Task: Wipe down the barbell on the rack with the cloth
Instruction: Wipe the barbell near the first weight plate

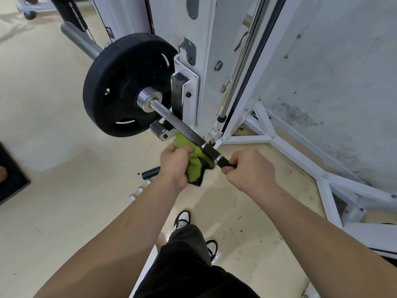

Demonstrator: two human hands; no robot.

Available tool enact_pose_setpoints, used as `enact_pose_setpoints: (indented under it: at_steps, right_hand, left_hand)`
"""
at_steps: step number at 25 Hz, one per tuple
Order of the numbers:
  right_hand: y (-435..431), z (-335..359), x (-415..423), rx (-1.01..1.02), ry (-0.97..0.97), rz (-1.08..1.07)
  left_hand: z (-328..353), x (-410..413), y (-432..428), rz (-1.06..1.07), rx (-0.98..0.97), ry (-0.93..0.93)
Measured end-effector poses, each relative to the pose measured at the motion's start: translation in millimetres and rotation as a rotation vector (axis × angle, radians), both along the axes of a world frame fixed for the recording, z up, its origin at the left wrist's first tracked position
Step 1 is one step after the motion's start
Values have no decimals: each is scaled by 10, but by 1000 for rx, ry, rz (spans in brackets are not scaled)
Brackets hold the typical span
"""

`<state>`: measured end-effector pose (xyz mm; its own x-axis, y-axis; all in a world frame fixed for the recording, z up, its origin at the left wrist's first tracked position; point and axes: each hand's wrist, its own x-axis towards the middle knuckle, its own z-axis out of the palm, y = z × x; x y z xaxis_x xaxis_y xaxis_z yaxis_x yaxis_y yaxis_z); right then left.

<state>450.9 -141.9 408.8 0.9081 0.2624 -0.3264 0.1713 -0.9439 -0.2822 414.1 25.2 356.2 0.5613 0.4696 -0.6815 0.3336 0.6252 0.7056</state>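
The barbell (180,124) rests on a hook of the white rack (206,67), its knurled steel shaft running from the black weight plate (120,87) down toward me. My left hand (176,164) is closed around a bunched green cloth (193,158), which presses against the underside of the shaft just left of a chrome ring. My right hand (249,168) grips the dark near section of the bar, hiding its end. The two hands are about a hand's width apart.
A white frame base (322,175) and a stained grey wall (333,72) stand to the right. Small tube pieces (150,172) lie on the beige floor below my left hand. A dark mat (10,175) sits at the left edge. My shoes (182,219) stand under the bar.
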Motion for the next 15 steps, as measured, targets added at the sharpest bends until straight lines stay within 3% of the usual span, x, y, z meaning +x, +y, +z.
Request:
enact_pose_setpoints:
  at_steps: [2,5,10,12,15]
  right_hand:
    - [8,9,-4,-6,-9,-1]
    - [1,25,-1,-11,-24,3]
    - [-15,20,-36,-10,-15,13]
    - [-18,14,-32,11,-18,-3]
    - [-81,-2,-58,71,1,-22]
  left_hand:
    - [-8,-36,-60,-37,60,7]
    - [-23,-264,-212,-388,-158,-50]
    - [-73,15,103,-77,-271,-139]
    - [-49,-86,-90,-137,-312,-73]
    - [5,-413,-441,-408,-338,-21]
